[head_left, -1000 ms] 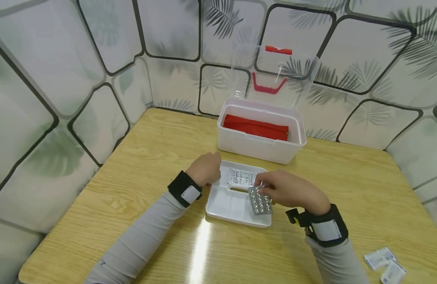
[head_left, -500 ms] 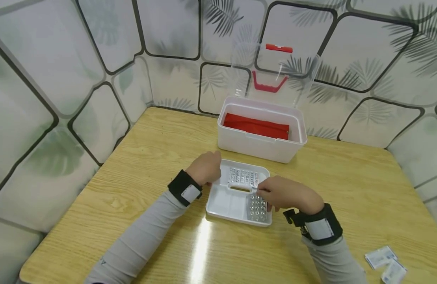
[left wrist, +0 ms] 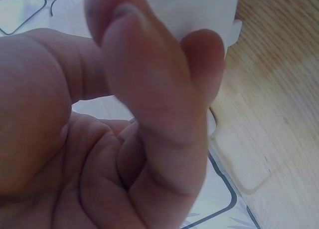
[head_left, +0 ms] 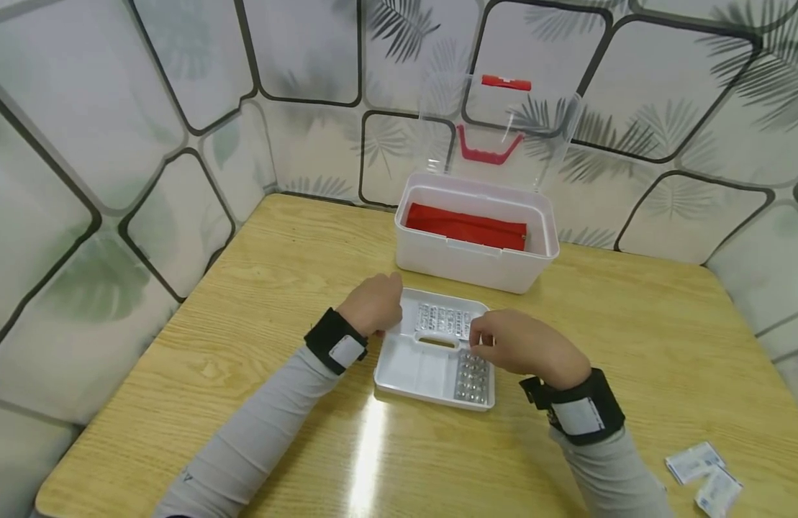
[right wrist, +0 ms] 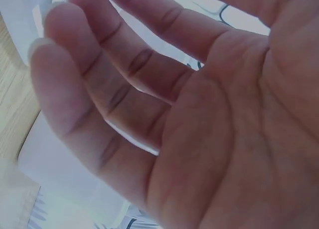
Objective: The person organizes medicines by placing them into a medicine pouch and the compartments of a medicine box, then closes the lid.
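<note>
A shallow white tray [head_left: 411,368] with a handle slot across its middle lies on the table. My left hand [head_left: 373,305] grips its left edge; in the left wrist view, curled fingers [left wrist: 159,104] overlap the white plastic. A silver blister pack [head_left: 473,381] of round tablets lies in the lower right compartment. Another blister pack [head_left: 437,319] lies in the upper compartment. Over the tray's right side hovers my right hand [head_left: 528,347], fingertips close above the lower pack. The right wrist view shows its fingers [right wrist: 114,94] loosely bent, with nothing held.
Behind the tray stands a white plastic box [head_left: 470,266] with a red pouch [head_left: 466,226] inside. Its clear lid is raised, with a red handle [head_left: 489,154]. Two small white-and-blue packets [head_left: 694,462] lie at the table's right front. A patterned wall borders the table's back.
My right hand has laid the tablet blister pack, earlier tilted in its fingers, flat in the lower right compartment and let go of it. The left hand has stayed at the tray's edge.
</note>
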`<state>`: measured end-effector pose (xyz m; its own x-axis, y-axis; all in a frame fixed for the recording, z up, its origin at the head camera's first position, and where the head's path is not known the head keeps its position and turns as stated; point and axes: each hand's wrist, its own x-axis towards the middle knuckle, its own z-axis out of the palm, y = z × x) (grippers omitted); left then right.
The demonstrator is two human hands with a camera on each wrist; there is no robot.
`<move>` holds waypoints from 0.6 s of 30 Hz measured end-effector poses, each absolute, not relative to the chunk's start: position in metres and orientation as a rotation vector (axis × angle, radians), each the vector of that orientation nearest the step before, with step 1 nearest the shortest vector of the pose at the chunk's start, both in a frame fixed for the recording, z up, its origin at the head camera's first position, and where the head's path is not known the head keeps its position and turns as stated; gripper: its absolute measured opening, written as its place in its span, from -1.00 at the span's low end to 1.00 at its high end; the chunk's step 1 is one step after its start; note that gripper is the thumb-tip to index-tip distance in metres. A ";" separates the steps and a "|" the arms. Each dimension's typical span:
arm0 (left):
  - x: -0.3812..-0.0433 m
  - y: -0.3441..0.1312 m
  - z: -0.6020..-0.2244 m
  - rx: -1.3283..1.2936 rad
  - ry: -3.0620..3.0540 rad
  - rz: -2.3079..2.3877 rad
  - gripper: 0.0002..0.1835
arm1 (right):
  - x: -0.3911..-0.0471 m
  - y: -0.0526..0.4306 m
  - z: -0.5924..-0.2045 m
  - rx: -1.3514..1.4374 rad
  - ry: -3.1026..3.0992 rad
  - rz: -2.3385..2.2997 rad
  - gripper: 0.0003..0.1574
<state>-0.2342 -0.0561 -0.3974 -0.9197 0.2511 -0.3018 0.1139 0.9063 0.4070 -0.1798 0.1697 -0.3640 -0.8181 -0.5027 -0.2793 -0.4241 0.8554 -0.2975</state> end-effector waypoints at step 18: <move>-0.237 -0.053 -0.400 0.286 2.695 0.567 -0.61 | -0.155 0.218 -0.352 -0.527 2.703 -0.365 -0.69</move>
<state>-0.2368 -0.0529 -0.3997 -0.9108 0.2686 -0.3135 0.1195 0.8985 0.4224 -0.1549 0.2179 -0.3521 -0.8648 -0.4041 -0.2981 -0.3105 0.8969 -0.3149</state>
